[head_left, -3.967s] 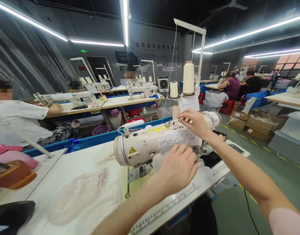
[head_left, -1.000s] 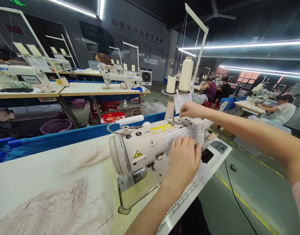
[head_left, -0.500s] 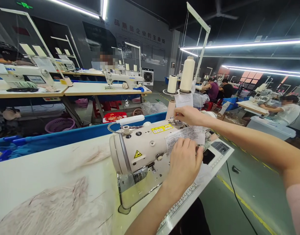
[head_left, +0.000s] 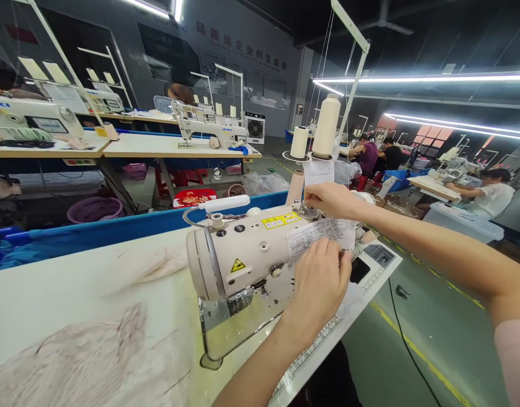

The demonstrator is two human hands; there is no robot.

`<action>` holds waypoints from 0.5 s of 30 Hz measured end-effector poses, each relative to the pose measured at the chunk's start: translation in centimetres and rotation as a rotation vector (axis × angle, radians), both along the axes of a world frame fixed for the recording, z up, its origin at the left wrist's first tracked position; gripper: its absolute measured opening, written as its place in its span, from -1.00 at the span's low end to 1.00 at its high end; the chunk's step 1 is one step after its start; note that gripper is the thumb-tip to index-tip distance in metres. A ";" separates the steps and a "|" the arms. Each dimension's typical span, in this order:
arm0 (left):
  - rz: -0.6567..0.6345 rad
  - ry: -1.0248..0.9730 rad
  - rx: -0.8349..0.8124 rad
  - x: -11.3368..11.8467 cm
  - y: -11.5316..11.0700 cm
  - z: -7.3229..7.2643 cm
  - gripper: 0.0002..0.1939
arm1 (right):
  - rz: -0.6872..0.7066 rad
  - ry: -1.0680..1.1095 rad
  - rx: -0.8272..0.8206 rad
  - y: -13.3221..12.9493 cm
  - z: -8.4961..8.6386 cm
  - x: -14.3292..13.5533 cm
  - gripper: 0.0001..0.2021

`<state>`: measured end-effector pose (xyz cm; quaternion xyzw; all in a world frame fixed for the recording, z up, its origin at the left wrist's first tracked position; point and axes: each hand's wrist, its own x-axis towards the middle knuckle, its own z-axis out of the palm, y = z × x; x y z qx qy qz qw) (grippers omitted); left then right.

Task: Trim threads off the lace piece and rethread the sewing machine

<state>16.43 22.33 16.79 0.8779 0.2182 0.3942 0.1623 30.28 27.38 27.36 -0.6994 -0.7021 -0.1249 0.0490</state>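
Observation:
A white sewing machine [head_left: 238, 249] stands on the table, with a handwritten paper [head_left: 304, 236] on its body. My left hand [head_left: 321, 274] is at the front of the machine below the paper, thumb and fingers drawn together; what they hold is hidden. On top of the machine, beside a round metal part, my right hand [head_left: 328, 199] pinches with its fingertips; anything between them is too small to tell. Behind it stand a large thread cone [head_left: 326, 127] and a smaller cone [head_left: 299, 142], below a thread stand [head_left: 351, 25].
Pale, sheer fabric [head_left: 86, 356] lies on the white tabletop [head_left: 39, 288] at the left. A blue cloth trough [head_left: 94, 229] runs along the table's far side. Other sewing machines [head_left: 213, 133] stand beyond. Several people work in the background at the right.
The view has shifted slightly. Both hands keep nearly the same places at the machine, with only small finger movement.

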 end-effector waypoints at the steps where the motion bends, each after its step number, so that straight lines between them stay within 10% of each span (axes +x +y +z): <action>1: 0.001 -0.003 -0.004 0.0 0.1 0.0 -0.75 | -0.017 0.004 0.010 0.5 0.0 0.4 -0.88; 10: -0.029 -0.005 -0.053 -0.1 0.0 0.1 -0.75 | -0.044 -0.013 -0.084 -3.0 0.1 1.4 -0.89; 15: -0.133 -0.037 -0.233 0.2 0.3 0.1 -0.71 | 0.066 0.096 -0.045 -0.6 0.3 -0.6 -0.90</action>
